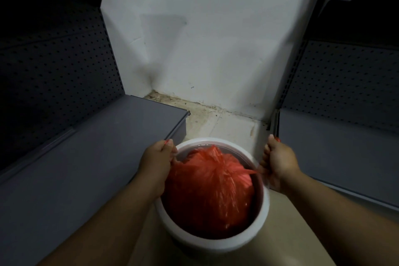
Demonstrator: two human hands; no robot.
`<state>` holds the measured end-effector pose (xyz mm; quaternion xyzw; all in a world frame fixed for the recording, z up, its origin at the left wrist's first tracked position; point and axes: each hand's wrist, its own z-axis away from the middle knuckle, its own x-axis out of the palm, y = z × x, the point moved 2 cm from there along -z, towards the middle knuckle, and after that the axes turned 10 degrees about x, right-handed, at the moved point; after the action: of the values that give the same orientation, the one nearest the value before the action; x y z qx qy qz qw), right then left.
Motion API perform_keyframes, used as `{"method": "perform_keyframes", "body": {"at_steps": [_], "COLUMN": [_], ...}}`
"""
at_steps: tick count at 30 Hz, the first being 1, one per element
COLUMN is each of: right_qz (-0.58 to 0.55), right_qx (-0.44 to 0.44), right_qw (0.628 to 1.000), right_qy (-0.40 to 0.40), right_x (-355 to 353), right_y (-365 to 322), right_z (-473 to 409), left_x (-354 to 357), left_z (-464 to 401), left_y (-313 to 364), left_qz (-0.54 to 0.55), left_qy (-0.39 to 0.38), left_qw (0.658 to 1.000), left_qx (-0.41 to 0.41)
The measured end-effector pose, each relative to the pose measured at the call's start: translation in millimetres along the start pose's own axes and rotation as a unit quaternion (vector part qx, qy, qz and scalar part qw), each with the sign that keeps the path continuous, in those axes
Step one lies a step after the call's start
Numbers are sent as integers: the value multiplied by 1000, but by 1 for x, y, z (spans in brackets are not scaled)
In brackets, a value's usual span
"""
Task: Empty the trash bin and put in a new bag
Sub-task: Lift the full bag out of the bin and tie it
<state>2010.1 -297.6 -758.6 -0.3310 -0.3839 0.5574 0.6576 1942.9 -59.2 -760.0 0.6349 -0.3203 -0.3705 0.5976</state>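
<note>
Shelving, left: grey metal shelf unit [90, 147] with a perforated back panel; its lowest shelf reaches forward to just beside the bin.
Shelving, right: second grey shelf unit [336, 142] of the same kind, with a slotted upright at its inner edge.
Wall: white wall [205, 49] between the two units, scuffed and stained near its foot.
Floor: pale tiled floor [218, 123], dirty along the corner where it meets the wall.
Bin: round white trash bin [262, 220] standing on the floor between the shelf units, seen from above, with a dark inner wall below its rim.
Bag: red plastic bag [207, 192], full and gathered to a bunch at the top, sitting inside the bin and filling most of its opening; motion blur softens its surface.
Left hand: left hand [156, 158] at the bin's left rim, fingers curled shut around a strand of the red bag.
Right hand: right hand [278, 163] at the bin's right rim, fingers closed on a thin red strand stretched from the bag's bunched top.
</note>
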Motion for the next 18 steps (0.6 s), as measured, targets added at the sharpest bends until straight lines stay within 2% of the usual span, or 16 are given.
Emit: {"method": "perform_keyframes", "body": {"at_steps": [5, 7, 8, 10, 11, 12, 15, 16, 18], "right_qz": [59, 145, 222, 386, 443, 463, 397, 376, 356], "right_qx": [-12, -54, -89, -176, -213, -232, -206, -199, -201], "right_qw": [997, 988, 971, 904, 870, 855, 893, 902, 903], "right_qy": [40, 23, 20, 39, 46, 38, -44, -74, -131], "right_x": [14, 24, 28, 37, 41, 45, 55, 57, 61], "right_y": [-11, -24, -31, -47, -54, -60, -63, -61, -58], "right_z": [4, 10, 14, 26, 32, 36, 43, 45, 48], "left_x": [0, 6, 11, 25, 32, 39, 59, 64, 69], "left_z": [5, 10, 13, 20, 23, 26, 33, 34, 35], "left_y": [5, 15, 21, 32, 33, 32, 22, 18, 14], "left_qz": [17, 34, 28, -20, -64, -116, -204, -208, -187], "left_qy": [9, 1, -16, -84, -134, -188, -324, -346, -354], "left_qw": [999, 996, 994, 982, 971, 953, 891, 882, 894], "left_qx": [43, 78, 107, 166, 189, 207, 243, 243, 201]}}
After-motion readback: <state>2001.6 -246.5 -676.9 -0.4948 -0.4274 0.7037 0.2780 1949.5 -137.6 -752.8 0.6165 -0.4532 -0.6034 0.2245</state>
